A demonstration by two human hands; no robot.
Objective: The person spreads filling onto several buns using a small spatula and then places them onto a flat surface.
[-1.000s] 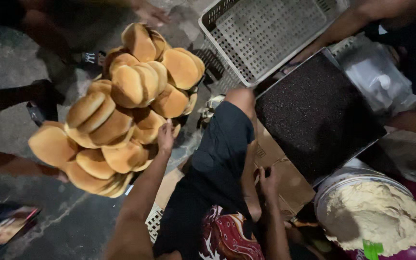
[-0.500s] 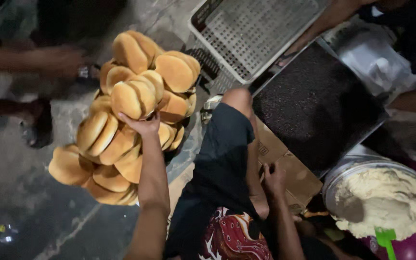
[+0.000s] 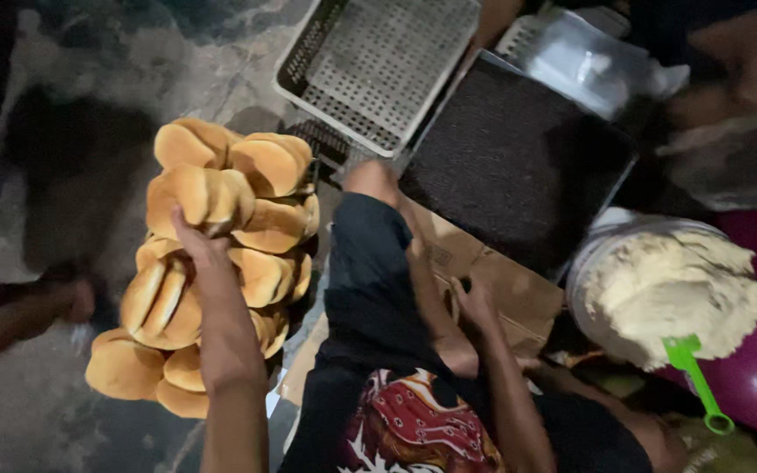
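Left hand (image 3: pixel 193 241) clasps bun stack (image 3: pixel 212 263) from beneath; stack runs lengthwise away from grip. Right hand (image 3: pixel 470 302) spread, empty, farther off on cardboard (image 3: pixel 519 293).

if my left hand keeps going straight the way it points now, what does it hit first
The left hand points up the picture and its fingers already look to be against the stack of round buns. Going on, it would press into the bun just above them, though depth is hard to judge.

Head camera — steeply down, close overhead
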